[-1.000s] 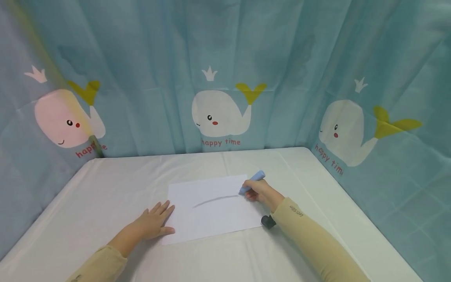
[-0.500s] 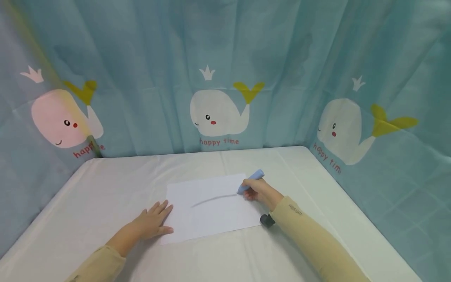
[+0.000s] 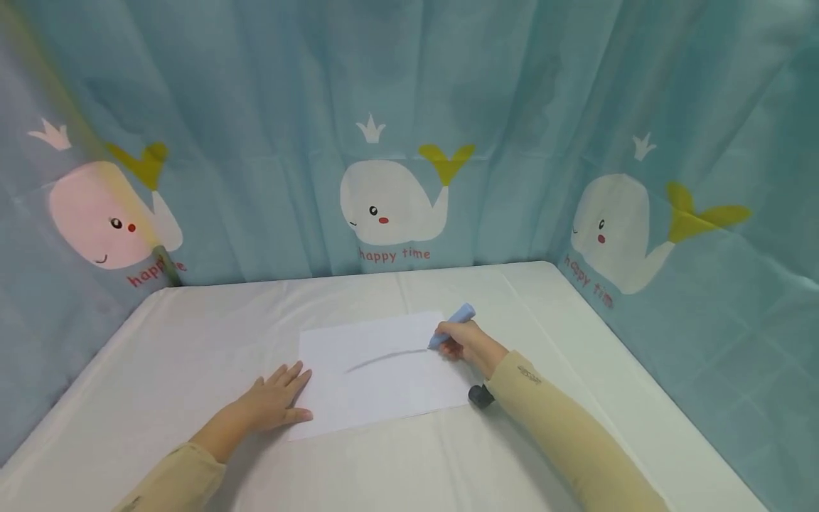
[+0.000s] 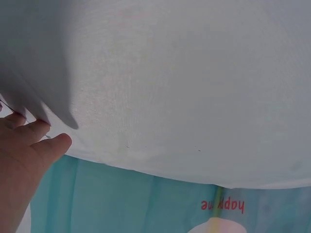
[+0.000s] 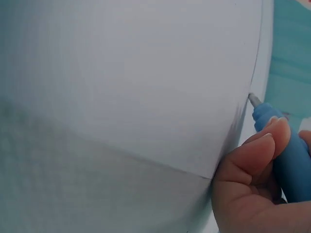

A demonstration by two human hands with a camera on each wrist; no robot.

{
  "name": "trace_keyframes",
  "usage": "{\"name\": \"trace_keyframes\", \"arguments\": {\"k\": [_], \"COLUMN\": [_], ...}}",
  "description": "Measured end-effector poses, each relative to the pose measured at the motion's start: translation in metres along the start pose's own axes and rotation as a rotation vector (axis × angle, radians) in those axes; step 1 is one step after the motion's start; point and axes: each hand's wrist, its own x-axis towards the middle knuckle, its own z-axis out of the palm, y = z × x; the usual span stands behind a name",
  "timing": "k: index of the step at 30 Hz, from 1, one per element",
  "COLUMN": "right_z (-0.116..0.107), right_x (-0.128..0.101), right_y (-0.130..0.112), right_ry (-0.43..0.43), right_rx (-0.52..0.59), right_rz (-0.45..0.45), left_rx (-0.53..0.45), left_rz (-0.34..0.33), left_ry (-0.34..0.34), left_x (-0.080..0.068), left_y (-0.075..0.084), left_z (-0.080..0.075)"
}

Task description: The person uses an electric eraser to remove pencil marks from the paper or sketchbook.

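A white sheet of paper point(image 3: 377, 398) lies on the table with one grey curved stroke point(image 3: 384, 355) across its upper middle. My right hand point(image 3: 462, 340) pinches a thick light-blue marker point(image 3: 456, 321) between thumb and fingers, its barrel slanting up to the right. In the right wrist view the grey tip of the marker point(image 5: 290, 160) points away from the fingers; from the head it sits at the stroke's right end. My left hand point(image 3: 274, 400) lies flat with fingers spread, fingertips and thumb on the paper's left edge. Only part of this left hand point(image 4: 29, 150) enters the left wrist view.
A white cloth covers the table point(image 3: 211, 334). Beside the paper's lower right corner, partly behind the right sleeve, is a small black object point(image 3: 480, 396). A blue curtain point(image 3: 269, 178) printed with whales hangs around the back and sides.
The head view has shifted slightly, so everything appears a little further left and higher. Both hands, the marker and the stroke keep about the same places on the paper.
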Motion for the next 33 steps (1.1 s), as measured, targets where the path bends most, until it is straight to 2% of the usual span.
{"name": "trace_keyframes", "arguments": {"k": [12, 18, 21, 25, 30, 33], "right_z": [0.0018, 0.0016, 0.0024, 0.0029, 0.001, 0.0004], "right_x": [0.0027, 0.0041, 0.0028, 0.0016, 0.0017, 0.0016], "right_y": [-0.0014, -0.0007, -0.0006, -0.0001, -0.0034, -0.0044], "right_ry": [-0.035, -0.026, -0.043, -0.053, -0.056, -0.059], "right_rx": [-0.036, -0.03, -0.046, -0.022, 0.069, 0.067], "right_rz": [0.007, 0.01, 0.014, 0.022, 0.016, 0.025], "left_rx": [0.031, 0.011, 0.016, 0.023, 0.011, 0.012], "left_rz": [-0.007, -0.008, -0.013, -0.022, -0.021, -0.016], "left_ry": [-0.002, 0.006, -0.011, -0.026, 0.002, -0.007], "left_x": [0.0, -0.0019, -0.0034, -0.0052, -0.0037, -0.0021], "left_y": [-0.0001, 0.0004, 0.0002, 0.0009, 0.0021, 0.0013], "left_z": [-0.0012, -0.0003, 0.0, 0.0002, -0.003, -0.0035]}}
